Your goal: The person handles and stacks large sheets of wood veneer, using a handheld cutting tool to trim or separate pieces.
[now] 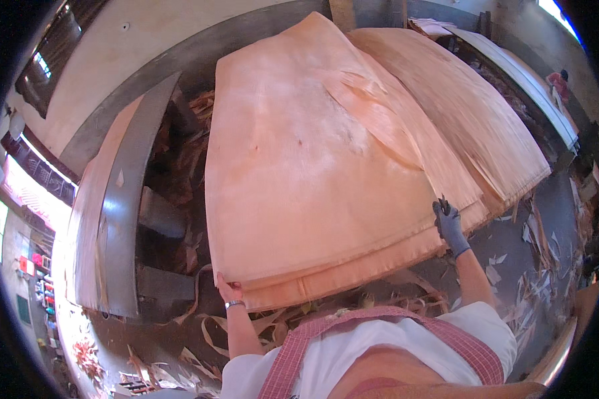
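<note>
A large, thin, pale orange-tan wood veneer sheet (293,193) lies on a stack in front of me, its near edge slightly back from the sheets beneath. A long torn flap (373,120) lifts along its right side. My left hand (229,290), bare with a band at the wrist, grips the sheet's near left corner. Across at the near right corner, my right hand (450,227) wears a grey glove. Its fingers are closed around a small dark pointed thing (444,205), too small to name, right against the sheet's edge.
A second veneer stack (459,106) adjoins on the right. To the left stands a long metal-topped bench (123,186) with veneer along it. Veneer scraps (512,266) litter the floor. Far right, another person (559,83) is beside a long pale stack (522,76).
</note>
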The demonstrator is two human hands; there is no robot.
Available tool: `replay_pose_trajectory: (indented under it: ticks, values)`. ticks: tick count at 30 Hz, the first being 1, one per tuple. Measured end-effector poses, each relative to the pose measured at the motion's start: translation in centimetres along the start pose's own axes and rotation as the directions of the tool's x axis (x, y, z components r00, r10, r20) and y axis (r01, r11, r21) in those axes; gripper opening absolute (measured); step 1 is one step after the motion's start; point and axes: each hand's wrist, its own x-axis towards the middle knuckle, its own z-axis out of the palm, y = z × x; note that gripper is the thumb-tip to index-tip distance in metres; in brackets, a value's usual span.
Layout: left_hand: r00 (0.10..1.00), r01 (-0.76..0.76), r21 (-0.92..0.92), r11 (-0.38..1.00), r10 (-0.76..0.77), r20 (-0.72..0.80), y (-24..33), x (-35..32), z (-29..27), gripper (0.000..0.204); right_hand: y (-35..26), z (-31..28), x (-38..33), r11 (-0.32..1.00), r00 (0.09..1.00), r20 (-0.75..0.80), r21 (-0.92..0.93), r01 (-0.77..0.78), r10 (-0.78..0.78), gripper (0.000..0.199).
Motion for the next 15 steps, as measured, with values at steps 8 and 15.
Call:
replay_pose_trajectory:
  ticks: [8,15]
  values:
    - [0.972,0.019,0.260,0.965,0.043,-0.230,-3.2,1.5,3.1,0.026,1.4,-0.2,4.9,0.998,0.998,0.039,0.032,-0.050,0.049,0.030]
    - [0.994,0.035,0.134,0.990,-0.020,-0.105,-6.0,0.7,-1.8,0.025,7.9,-1.0,5.2,0.995,0.997,-0.024,-0.066,-0.078,0.076,0.031]
